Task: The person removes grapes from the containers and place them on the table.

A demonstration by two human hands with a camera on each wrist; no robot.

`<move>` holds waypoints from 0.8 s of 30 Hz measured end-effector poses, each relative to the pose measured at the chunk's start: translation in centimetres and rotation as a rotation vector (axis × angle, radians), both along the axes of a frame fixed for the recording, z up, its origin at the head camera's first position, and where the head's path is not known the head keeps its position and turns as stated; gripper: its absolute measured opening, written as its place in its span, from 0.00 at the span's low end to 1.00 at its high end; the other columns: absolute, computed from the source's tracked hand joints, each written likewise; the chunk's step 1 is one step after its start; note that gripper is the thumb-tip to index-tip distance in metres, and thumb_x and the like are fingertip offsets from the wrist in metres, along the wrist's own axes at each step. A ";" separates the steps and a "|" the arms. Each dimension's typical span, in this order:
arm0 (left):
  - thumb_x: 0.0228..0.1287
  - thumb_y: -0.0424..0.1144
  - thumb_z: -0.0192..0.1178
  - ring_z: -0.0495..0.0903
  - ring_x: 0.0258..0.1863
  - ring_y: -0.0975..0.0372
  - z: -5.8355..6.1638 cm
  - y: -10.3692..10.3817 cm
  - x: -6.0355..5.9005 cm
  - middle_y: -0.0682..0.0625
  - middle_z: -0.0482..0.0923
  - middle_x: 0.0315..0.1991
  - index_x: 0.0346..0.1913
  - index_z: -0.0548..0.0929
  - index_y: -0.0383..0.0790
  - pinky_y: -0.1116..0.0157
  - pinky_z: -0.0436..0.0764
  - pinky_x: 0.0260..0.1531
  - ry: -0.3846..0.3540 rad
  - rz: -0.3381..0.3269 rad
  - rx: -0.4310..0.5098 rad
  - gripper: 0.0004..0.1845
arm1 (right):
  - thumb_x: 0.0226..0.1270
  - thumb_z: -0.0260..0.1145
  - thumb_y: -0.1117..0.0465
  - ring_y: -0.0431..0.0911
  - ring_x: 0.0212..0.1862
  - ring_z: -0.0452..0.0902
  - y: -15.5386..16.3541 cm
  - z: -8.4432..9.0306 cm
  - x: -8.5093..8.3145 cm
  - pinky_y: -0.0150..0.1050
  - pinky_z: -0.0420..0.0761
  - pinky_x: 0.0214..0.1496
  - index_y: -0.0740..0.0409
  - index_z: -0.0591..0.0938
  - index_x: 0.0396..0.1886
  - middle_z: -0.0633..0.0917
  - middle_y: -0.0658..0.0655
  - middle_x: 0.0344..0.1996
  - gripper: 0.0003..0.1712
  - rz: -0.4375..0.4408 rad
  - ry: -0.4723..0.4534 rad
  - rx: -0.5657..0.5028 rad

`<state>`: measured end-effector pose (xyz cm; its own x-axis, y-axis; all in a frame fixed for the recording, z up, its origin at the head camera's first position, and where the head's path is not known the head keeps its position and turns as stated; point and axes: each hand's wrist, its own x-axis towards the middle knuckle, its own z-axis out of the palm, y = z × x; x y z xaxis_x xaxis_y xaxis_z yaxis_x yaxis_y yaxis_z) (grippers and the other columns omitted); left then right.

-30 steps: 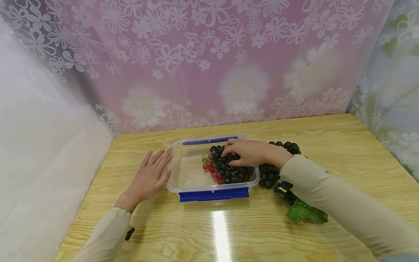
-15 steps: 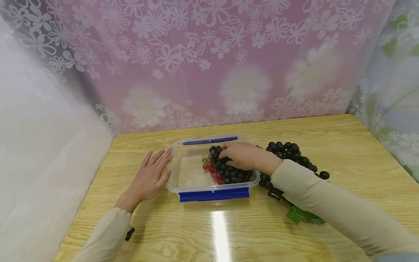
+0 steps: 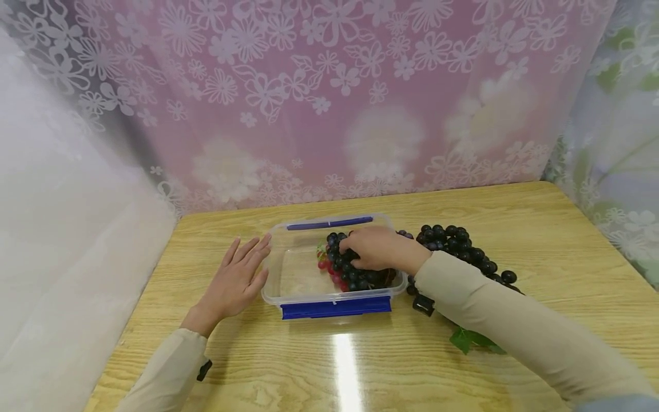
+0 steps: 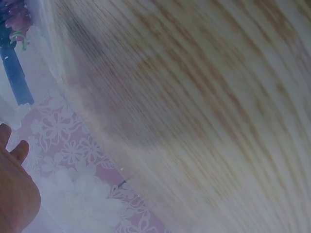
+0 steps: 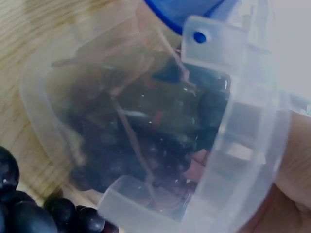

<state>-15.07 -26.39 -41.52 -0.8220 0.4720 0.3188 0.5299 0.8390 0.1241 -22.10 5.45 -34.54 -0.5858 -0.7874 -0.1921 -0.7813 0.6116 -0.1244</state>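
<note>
A clear plastic food container (image 3: 298, 280) with blue clips stands on the table. Inside its right half lies a bunch of dark grapes (image 3: 340, 266), partly over a bunch of red grapes (image 3: 323, 265). My right hand (image 3: 378, 249) reaches over the container's right side and grips the dark bunch with curled fingers; the fingertips are partly hidden among the grapes. In the right wrist view, dark grapes and brown stems show through the clear wall. My left hand (image 3: 234, 280), fingers straight and spread, is at the container's left rim; whether the fingertips touch it I cannot tell.
To the right of the container lie more black grapes (image 3: 460, 246) on the wooden table (image 3: 288, 366), partly under my right forearm. A green leaf (image 3: 465, 339) sticks out below that sleeve. A pink flowered cloth (image 3: 309, 143) hangs behind the table.
My right hand has moved a little left and toward me, and the dark bunch has shifted slightly left with it. More of the black grapes on the table now shows. The left hand stays put.
</note>
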 end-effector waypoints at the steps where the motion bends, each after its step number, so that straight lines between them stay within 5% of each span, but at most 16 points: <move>1: 0.72 0.41 0.49 0.54 0.71 0.51 0.0 0.0 0.0 0.49 0.53 0.74 0.68 0.68 0.37 0.50 0.38 0.70 -0.002 0.000 -0.002 0.25 | 0.65 0.66 0.57 0.46 0.40 0.79 -0.1 -0.1 0.0 0.39 0.79 0.34 0.49 0.81 0.53 0.83 0.53 0.41 0.17 0.001 0.014 0.002; 5: 0.72 0.42 0.49 0.54 0.71 0.51 0.0 0.1 0.0 0.48 0.53 0.74 0.68 0.68 0.37 0.49 0.39 0.70 -0.002 -0.002 -0.010 0.25 | 0.65 0.66 0.55 0.44 0.36 0.78 -0.2 -0.1 0.0 0.38 0.76 0.29 0.46 0.81 0.52 0.83 0.50 0.38 0.16 -0.005 0.025 0.032; 13: 0.73 0.43 0.46 0.54 0.71 0.51 0.0 0.0 0.0 0.47 0.54 0.73 0.67 0.68 0.36 0.49 0.39 0.70 0.002 0.001 -0.009 0.24 | 0.68 0.64 0.53 0.46 0.43 0.80 0.0 0.2 -0.6 0.44 0.81 0.44 0.47 0.78 0.59 0.83 0.51 0.47 0.20 0.016 -0.070 0.094; 24: 0.72 0.41 0.48 0.54 0.71 0.51 -0.1 0.0 0.0 0.47 0.54 0.73 0.67 0.68 0.35 0.48 0.39 0.70 0.007 -0.003 -0.001 0.24 | 0.63 0.67 0.52 0.37 0.26 0.76 1.0 0.0 -1.4 0.36 0.75 0.27 0.44 0.82 0.51 0.85 0.47 0.42 0.16 0.142 0.085 -0.064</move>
